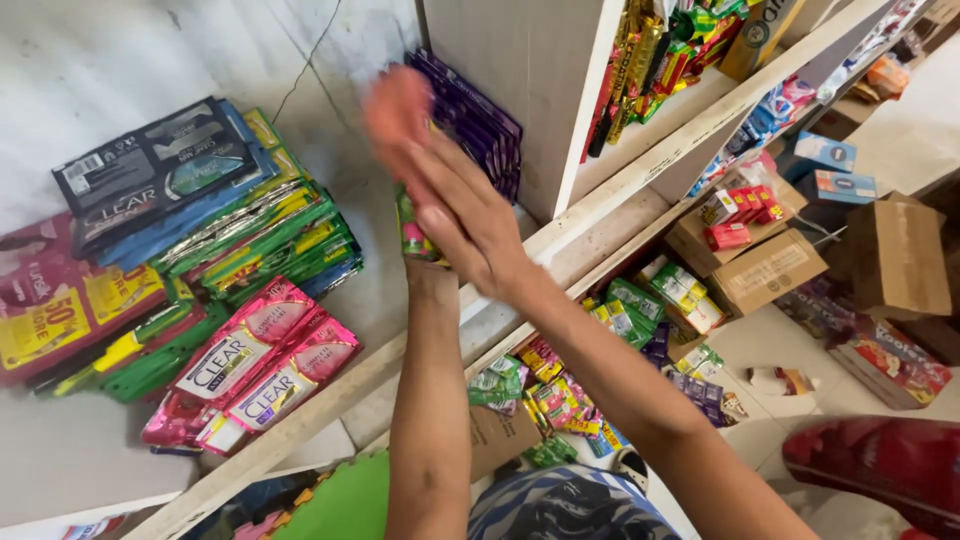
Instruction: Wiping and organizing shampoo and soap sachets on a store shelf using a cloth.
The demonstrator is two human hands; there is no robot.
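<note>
The left hand [400, 115] is blurred, and the right hand [470, 215] covers most of the green sachet strip [412, 235] between them. The red and yellow packets [45, 300] and the red object [880, 470] are cut off by the picture's edges.

Sachet strips [190, 260] lie piled on the shelf [60, 450], left of both hands. Right hand [470, 215] overlaps left hand [400, 120], sachet pack [412, 235] between them. Cardboard boxes [765, 270] sit on the floor, lower right.
</note>
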